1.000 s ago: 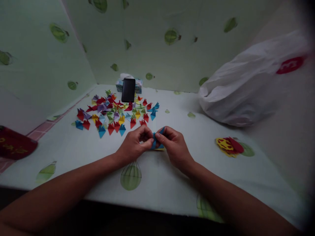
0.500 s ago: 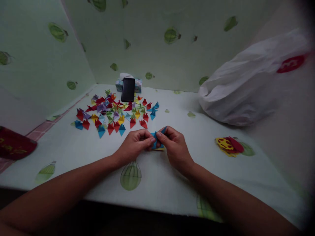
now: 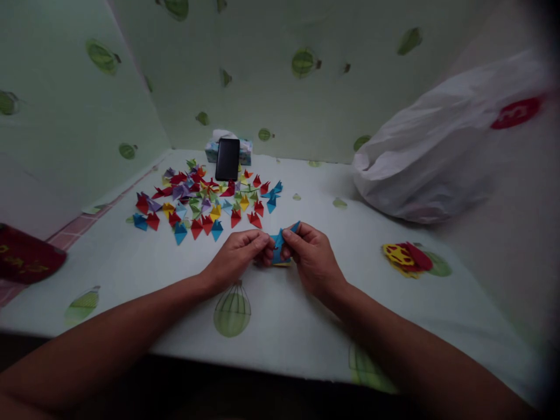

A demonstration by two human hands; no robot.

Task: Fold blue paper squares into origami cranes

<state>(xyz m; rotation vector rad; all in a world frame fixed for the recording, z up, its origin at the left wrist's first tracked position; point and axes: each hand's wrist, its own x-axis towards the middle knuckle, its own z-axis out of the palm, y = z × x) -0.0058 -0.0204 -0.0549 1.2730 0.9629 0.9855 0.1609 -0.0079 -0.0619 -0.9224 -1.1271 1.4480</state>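
1. Two bare forearms entered from the bottom corners of the frame and met just below its centre.
2. No sleeves showed; both arms were uncovered from the frame edge to the wrist.
3. The left hand (image 3: 238, 256) wore no ring, watch, bracelet or glove.
4. The right hand (image 3: 312, 259) was likewise bare, with nothing on the wrist or fingers.
5. Dim light left the fingernails and any finer marks too dark to tell.
6. No other part of the person's body or clothing appeared in the frame.
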